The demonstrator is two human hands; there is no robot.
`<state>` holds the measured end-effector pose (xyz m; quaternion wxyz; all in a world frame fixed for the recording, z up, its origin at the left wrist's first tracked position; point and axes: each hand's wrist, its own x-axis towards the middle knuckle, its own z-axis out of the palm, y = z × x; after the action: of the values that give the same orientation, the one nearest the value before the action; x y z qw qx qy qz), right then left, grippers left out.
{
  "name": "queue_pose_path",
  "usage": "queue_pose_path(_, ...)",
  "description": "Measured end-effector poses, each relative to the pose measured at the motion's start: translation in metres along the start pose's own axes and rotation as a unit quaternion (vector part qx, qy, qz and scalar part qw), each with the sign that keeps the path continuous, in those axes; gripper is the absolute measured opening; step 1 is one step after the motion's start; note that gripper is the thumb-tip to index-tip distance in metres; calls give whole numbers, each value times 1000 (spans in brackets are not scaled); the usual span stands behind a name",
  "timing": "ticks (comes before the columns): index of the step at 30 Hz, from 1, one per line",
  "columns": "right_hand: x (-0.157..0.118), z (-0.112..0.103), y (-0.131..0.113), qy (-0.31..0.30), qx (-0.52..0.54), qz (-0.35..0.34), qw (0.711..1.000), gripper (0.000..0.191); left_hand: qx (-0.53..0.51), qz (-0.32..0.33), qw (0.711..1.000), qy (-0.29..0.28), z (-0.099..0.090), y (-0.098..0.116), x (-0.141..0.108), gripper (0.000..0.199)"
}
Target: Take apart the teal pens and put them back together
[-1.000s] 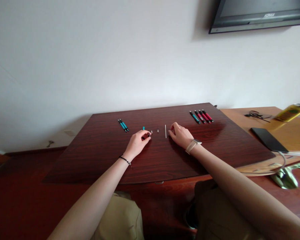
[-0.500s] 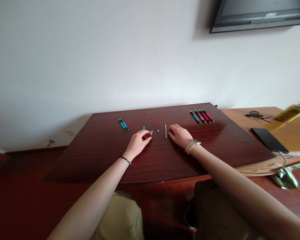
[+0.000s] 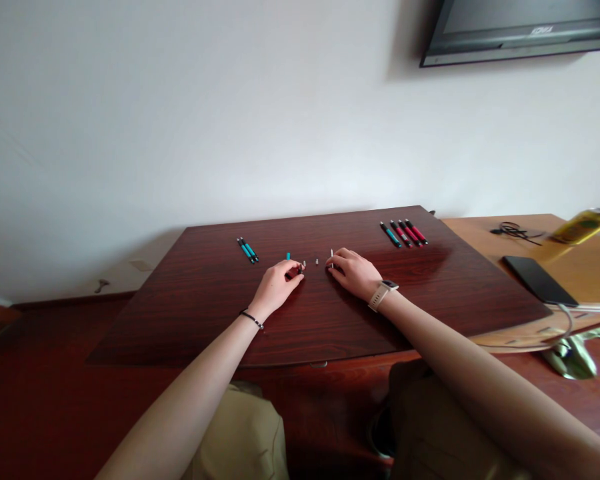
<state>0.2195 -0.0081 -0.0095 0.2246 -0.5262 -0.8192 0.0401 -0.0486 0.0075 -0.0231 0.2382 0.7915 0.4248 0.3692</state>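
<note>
My left hand (image 3: 277, 281) is closed in a pinch, with a small dark pen part (image 3: 301, 269) between thumb and fingertips. Just beyond its fingers lies a short teal pen piece (image 3: 288, 256), partly hidden by the hand. A tiny silvery piece (image 3: 304, 263) is close to the left fingertips, and a second light-coloured piece (image 3: 317, 261) lies between my hands. My right hand (image 3: 354, 273) has its thumb and fingers around a thin white pen refill (image 3: 332, 253) on the table. The refill's lower part is covered by the fingers.
Two teal pens (image 3: 247, 250) lie at the left of the dark wooden table (image 3: 195, 293). At the back right, a teal pen (image 3: 391, 235) sits beside several red pens (image 3: 409, 233). A lower side table carries a phone (image 3: 537, 280), a black cable (image 3: 515, 231) and a yellow can (image 3: 584, 225).
My right hand has moved slightly left, and its fingers have closed around the white refill. My left hand stays nearly where it was with the dark part.
</note>
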Motion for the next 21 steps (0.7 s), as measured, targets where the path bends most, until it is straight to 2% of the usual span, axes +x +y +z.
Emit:
queue_pose_path(5, 1, 3, 1, -23, -5, -3, 1000, 21, 6, -8, 1000, -5, -1, 1, 0, 16)
queue_pose_path(10, 1, 1, -3, -19, -21, 21, 999, 19, 18, -24, 999, -17, -1, 2, 0, 16)
queue_pose_path(16, 2, -3, -4, -21, -36, 101, 994, 9, 26, -21, 999, -12, -1, 4, 0, 14)
queue_pose_path(21, 3, -8, -3, -41, -33, 178, 983, 14, 26, -20, 999, -11, -1, 5, 0, 13)
